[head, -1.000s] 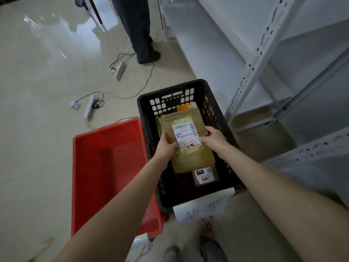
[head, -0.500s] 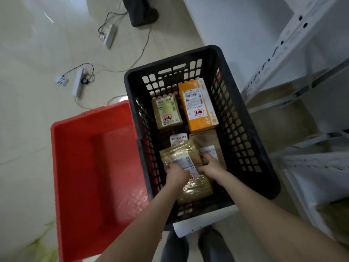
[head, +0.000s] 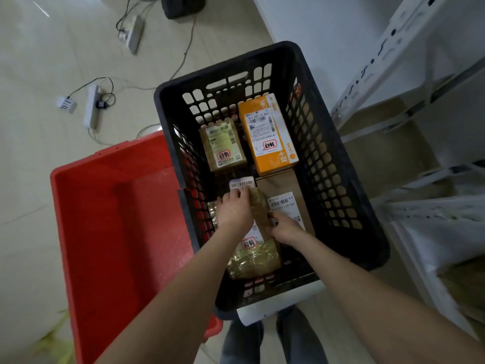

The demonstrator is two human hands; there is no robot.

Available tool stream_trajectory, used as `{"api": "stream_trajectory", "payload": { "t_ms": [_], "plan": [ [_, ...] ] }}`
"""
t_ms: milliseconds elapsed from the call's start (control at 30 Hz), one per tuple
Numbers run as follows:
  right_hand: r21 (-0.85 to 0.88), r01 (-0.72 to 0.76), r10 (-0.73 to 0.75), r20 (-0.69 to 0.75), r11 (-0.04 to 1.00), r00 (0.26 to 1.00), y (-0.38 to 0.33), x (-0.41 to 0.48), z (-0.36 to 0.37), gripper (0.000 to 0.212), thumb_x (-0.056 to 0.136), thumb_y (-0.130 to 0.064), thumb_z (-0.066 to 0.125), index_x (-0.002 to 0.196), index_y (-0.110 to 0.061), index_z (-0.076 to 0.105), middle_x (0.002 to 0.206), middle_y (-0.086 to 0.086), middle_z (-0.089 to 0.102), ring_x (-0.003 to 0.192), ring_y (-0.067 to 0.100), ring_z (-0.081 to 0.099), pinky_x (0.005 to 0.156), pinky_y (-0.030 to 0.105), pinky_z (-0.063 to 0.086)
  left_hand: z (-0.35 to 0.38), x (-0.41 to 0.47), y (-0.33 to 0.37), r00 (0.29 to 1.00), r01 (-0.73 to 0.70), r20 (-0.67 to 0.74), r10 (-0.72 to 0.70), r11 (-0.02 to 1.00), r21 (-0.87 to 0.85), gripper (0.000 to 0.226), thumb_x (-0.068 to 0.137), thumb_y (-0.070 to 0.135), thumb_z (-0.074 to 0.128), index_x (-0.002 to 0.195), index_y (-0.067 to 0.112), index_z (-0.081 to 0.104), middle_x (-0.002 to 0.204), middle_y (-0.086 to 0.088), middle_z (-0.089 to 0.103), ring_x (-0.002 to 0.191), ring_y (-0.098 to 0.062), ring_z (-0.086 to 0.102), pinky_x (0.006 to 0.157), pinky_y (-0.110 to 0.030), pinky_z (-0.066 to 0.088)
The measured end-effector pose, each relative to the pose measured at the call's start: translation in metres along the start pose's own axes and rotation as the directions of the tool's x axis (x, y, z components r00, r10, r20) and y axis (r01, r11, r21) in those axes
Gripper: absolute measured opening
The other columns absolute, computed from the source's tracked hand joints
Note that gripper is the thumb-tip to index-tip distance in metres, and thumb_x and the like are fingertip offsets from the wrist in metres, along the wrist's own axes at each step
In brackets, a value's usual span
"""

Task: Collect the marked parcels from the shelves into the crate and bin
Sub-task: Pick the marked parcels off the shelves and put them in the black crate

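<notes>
A black lattice crate (head: 223,67) stands on the floor with a red bin (head: 126,232) to its left. Inside the crate lie an orange box (head: 267,135), a small brown parcel (head: 223,145) and a flat brown parcel (head: 286,203), all with labels. At the crate's near end lies a tape-wrapped brown parcel (head: 253,261) with a red-marked sticker. My left hand (head: 233,211) grips its far end, fingers curled over the edge. Its right side is pinched by my right hand (head: 284,228).
White metal shelving (head: 367,82) rises to the right of the crate. Two power strips (head: 91,106) (head: 132,32) with cables lie on the floor at the back left, near another person's shoe (head: 182,5). A paper sheet (head: 275,303) hangs on the crate's front.
Both hands have lowered the tape-wrapped parcel from above the crate down to its near end. My view has tilted down and closer to the crate.
</notes>
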State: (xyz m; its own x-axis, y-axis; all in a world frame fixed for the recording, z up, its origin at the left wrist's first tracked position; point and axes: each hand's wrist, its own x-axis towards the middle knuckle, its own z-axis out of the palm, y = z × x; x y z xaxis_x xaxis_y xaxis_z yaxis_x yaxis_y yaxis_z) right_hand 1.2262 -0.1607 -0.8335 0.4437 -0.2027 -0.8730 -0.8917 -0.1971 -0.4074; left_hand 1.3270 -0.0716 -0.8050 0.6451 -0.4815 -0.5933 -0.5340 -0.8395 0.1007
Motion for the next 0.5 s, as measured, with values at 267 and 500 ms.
{"api": "stream_trajectory", "payload": {
  "t_ms": [267, 500],
  "plan": [
    [-0.046, 0.075, -0.083, -0.204, 0.996, 0.975, -0.019, -0.026, -0.022, 0.059, 0.093, -0.034, 0.057, 0.147, -0.024, 0.034, 0.140, 0.009, 0.047, 0.124, 0.029, 0.049, 0.098, 0.039, 0.045, -0.023, -0.014, -0.003, 0.990, -0.077, 0.122, 0.076, 0.997, 0.002, 0.085, 0.089, 0.021, 0.060, 0.153, 0.025, 0.005, 0.159, -0.010, 0.008, 0.146, -0.029, 0.013, 0.106, -0.042, 0.041],
    [-0.194, 0.037, -0.113, -0.395, 0.980, 0.912, -0.022, -0.085, -0.040, 0.065, 0.094, -0.045, 0.051, 0.151, -0.032, 0.022, 0.148, 0.005, 0.033, 0.131, 0.028, 0.037, 0.099, 0.041, 0.040, -0.061, -0.040, 0.019, 0.955, -0.283, 0.122, 0.269, 0.952, 0.119, 0.096, 0.086, 0.034, 0.067, 0.154, 0.023, -0.001, 0.160, -0.010, 0.004, 0.147, -0.030, 0.009, 0.115, -0.044, 0.027]
  ]
}}
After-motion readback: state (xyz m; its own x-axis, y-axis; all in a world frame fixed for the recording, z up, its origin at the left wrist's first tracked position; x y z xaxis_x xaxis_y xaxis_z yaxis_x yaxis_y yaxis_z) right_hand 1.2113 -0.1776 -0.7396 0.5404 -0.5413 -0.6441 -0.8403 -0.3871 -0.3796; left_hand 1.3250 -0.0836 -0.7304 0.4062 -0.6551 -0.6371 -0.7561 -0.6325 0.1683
